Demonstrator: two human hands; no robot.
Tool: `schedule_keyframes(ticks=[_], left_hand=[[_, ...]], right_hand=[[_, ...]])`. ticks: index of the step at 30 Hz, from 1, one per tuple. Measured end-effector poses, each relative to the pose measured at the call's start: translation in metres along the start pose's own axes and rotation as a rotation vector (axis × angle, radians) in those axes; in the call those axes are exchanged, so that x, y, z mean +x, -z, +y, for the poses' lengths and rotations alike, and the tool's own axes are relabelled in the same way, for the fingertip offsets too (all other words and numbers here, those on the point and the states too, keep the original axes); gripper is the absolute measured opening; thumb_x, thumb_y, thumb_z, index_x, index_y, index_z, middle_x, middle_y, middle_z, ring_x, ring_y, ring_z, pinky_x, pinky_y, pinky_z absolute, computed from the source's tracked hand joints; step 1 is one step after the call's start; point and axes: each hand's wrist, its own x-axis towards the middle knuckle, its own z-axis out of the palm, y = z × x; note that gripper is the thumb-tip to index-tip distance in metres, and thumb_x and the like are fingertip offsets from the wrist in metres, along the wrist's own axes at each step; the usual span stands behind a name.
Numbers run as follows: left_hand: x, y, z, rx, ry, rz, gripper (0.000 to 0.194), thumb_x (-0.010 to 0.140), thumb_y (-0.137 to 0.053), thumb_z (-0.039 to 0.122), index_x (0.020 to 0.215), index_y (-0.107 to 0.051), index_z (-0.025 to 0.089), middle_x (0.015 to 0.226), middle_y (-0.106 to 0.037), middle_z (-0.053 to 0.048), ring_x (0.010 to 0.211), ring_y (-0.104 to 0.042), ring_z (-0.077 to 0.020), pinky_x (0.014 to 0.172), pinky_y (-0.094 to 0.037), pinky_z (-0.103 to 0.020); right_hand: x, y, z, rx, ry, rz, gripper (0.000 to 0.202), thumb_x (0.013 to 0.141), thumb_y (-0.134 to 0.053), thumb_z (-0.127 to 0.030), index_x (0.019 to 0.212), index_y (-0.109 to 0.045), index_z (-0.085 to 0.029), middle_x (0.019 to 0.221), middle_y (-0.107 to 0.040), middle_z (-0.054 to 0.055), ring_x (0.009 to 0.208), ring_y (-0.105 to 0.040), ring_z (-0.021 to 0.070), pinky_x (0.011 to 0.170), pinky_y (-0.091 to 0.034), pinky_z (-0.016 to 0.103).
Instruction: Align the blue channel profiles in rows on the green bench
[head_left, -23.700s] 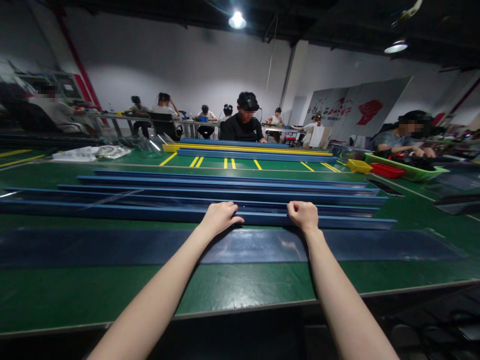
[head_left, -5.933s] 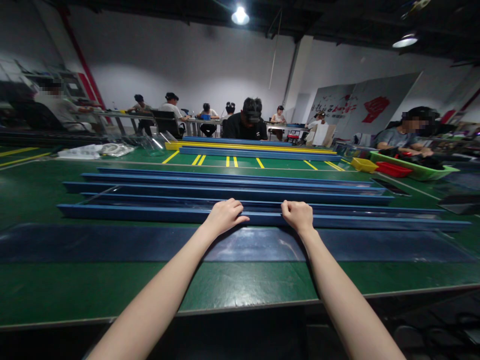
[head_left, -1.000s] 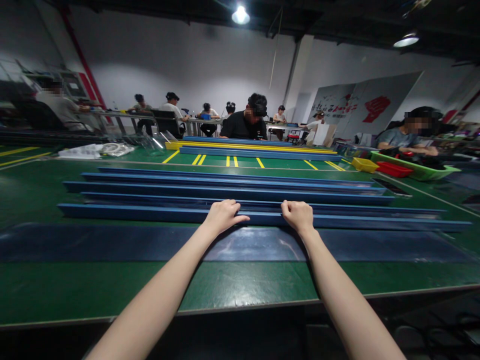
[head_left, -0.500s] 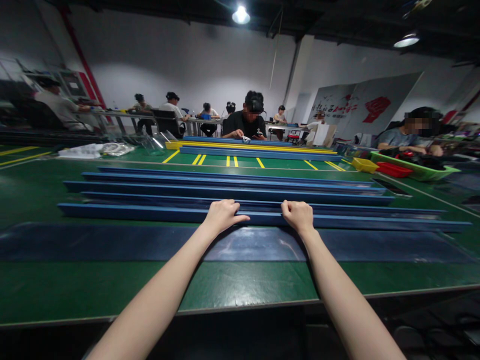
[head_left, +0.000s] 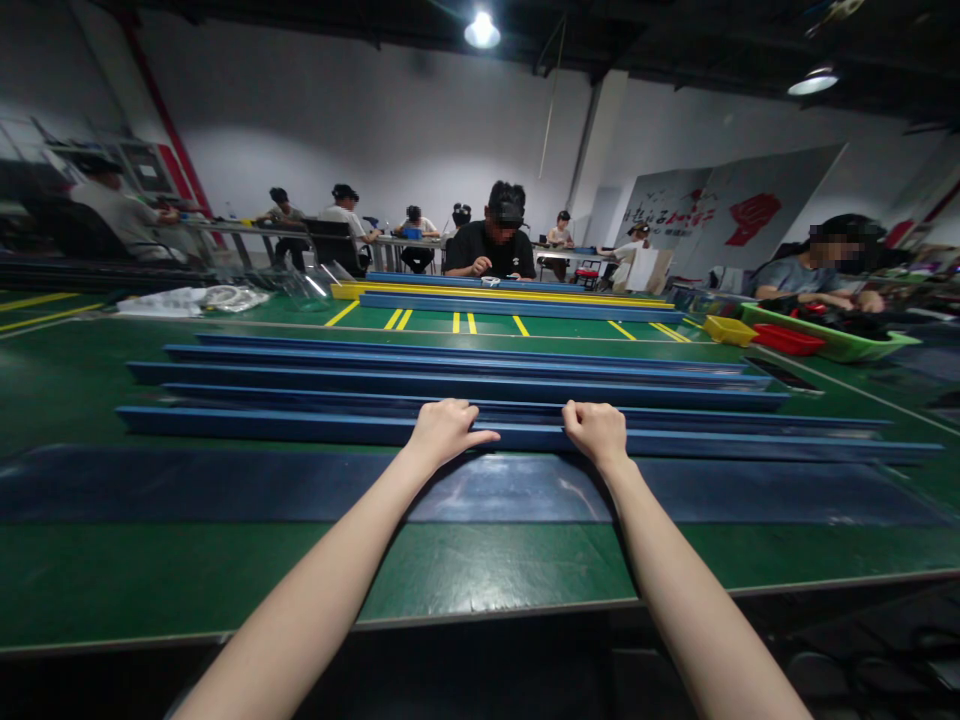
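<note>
Factory assembly hall: big green worktable marked with yellow lines, long blue rails laid in rows on it. Beyond the table, seated workers at more benches; on its right edge, yellow, red and green parts bins. Above the table, high-bay lamps on a dark ceiling

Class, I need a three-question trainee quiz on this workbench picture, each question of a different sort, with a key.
1. True or false: both hands rest on the nearest blue rail.
2. What colour is the table?
3. Which bin lies closer to the rails: A) yellow bin B) red bin?

Key:
1. True: left hand and right hand both grip it.
2. Green.
3. A.
</note>
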Motion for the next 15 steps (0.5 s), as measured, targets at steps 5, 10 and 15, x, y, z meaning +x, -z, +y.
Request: schedule_keyframes(ticks=[5, 10, 15], left_hand=[[-0.0005, -0.0012, 0.0001, 0.023, -0.006, -0.017, 0.05, 0.077, -0.04, 0.061, 0.067, -0.058, 0.015, 0.073, -0.061, -0.005, 0.069, -0.057, -0.0165, 0.051, -0.029, -0.022], [-0.0007, -0.0022, 0.0002, 0.026, -0.002, 0.011, 0.05, 0.076, -0.041, 0.062, 0.069, -0.057, 0.016, 0.074, -0.06, -0.005, 0.07, -0.056, -0.0164, 0.052, -0.031, -0.023], [-0.0006, -0.0036, 0.0002, 0.031, 0.025, 0.046, 0.05, 0.073, -0.043, 0.065, 0.07, -0.054, 0.017, 0.072, -0.06, -0.005, 0.071, -0.055, -0.0179, 0.053, -0.032, -0.024]], right_hand=[[-0.0002, 0.0, -0.0002, -0.002, -0.004, -0.002, 0.044, 0.081, -0.033, -0.033, 0.062, -0.069, -0.017, 0.064, -0.067, 0.008, 0.059, -0.059, 0.0169, 0.051, -0.027, 0.024], [-0.0003, -0.0007, 0.0002, 0.006, -0.003, 0.005, 0.045, 0.081, -0.032, -0.033, 0.061, -0.069, -0.017, 0.063, -0.067, 0.009, 0.059, -0.059, 0.0167, 0.051, -0.027, 0.024], [-0.0004, -0.0001, 0.0002, 0.022, 0.001, 0.01, 0.044, 0.081, -0.033, -0.033, 0.061, -0.069, -0.018, 0.062, -0.067, 0.008, 0.058, -0.059, 0.0163, 0.051, -0.027, 0.024]])
